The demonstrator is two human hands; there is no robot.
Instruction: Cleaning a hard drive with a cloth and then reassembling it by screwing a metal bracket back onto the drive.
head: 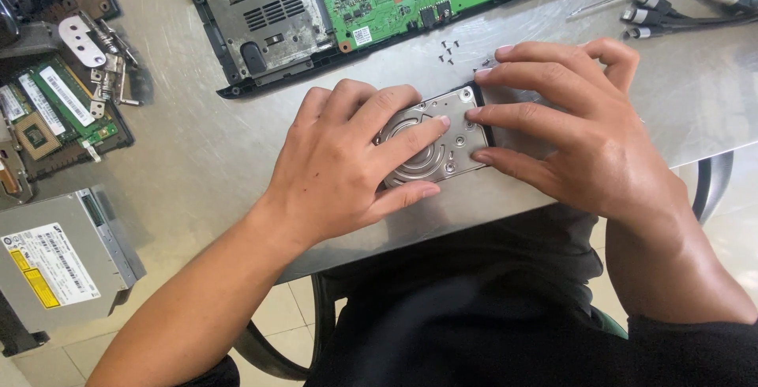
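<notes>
The hard drive (pixel 444 138) lies flat near the front edge of the metal table (pixel 197 150), below the opened laptop chassis (pixel 316 16), with the left hand (pixel 347 162) and right hand (pixel 568 130) both pressing spread fingers on it

A scuffed metal counter (pixel 197 150) is carrying a hard drive (pixel 446 138) near its front edge, an opened laptop chassis (pixel 339 8) along its back edge, loose screws (pixel 448 51) lying between them.
</notes>
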